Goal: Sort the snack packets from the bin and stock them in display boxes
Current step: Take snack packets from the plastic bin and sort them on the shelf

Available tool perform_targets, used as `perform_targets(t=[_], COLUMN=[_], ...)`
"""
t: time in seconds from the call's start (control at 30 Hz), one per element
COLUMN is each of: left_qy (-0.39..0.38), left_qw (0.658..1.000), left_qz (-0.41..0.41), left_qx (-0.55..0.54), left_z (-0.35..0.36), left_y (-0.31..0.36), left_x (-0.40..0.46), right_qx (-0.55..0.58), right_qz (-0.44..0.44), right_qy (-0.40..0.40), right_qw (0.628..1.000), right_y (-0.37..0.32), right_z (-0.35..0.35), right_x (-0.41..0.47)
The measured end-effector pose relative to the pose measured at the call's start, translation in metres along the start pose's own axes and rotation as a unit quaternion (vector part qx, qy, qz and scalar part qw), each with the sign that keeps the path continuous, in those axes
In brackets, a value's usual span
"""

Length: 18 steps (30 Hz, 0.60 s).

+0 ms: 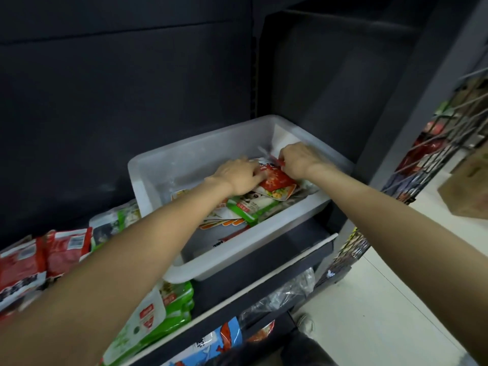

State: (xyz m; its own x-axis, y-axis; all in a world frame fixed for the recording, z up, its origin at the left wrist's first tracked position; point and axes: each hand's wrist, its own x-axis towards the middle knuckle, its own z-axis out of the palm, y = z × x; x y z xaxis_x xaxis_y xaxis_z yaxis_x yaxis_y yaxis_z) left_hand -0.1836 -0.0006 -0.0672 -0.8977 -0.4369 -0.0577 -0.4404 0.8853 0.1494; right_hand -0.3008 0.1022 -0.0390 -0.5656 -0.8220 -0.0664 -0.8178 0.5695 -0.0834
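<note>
Both hands (pixel 239 177) (pixel 297 159) on red pkt (pixel 276 180), long axis left-right, in bin (pixel 184 159)

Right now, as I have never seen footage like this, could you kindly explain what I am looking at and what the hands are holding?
There is no machine here: a person wears a camera on the head, looking down at their own arms. A translucent plastic bin sits on a dark shop shelf, with mixed snack packets inside. The left hand and right hand both grip a red packet on top of the pile. More red packets and green packets lie to the left of the bin.
</note>
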Motion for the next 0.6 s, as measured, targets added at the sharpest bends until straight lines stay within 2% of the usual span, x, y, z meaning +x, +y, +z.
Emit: perform_targets(t=[0.07,0.13,0.27,0.37,0.47,0.6], left_qy=[-0.005,-0.014,0.011,0.035,0.047,-0.029], left_qw=[0.995,0.991,0.986,0.972,0.974,0.975], left_qz=[-0.084,-0.119,-0.1,-0.117,-0.125,-0.148], left_qx=[-0.046,-0.065,-0.135,-0.202,-0.184,-0.162], left_z=[0.004,0.008,0.009,0.003,-0.007,-0.012], left_y=[0.006,0.018,0.038,0.043,0.037,0.014], left_x=[0.006,0.008,0.005,0.002,-0.004,-0.022], right_qx=[0.016,0.031,0.062,0.078,0.07,-0.004], right_qz=[-0.012,-0.023,-0.002,0.01,0.002,-0.026], right_qy=[-0.025,-0.041,-0.032,-0.028,-0.036,-0.097], right_qw=[0.999,0.998,0.998,0.997,0.997,0.995], right_y=[0.0,0.0,0.004,0.004,0.002,-0.005], right_z=[0.002,0.004,0.006,0.005,0.004,-0.001], right_x=[0.0,-0.003,-0.006,-0.007,-0.011,-0.022])
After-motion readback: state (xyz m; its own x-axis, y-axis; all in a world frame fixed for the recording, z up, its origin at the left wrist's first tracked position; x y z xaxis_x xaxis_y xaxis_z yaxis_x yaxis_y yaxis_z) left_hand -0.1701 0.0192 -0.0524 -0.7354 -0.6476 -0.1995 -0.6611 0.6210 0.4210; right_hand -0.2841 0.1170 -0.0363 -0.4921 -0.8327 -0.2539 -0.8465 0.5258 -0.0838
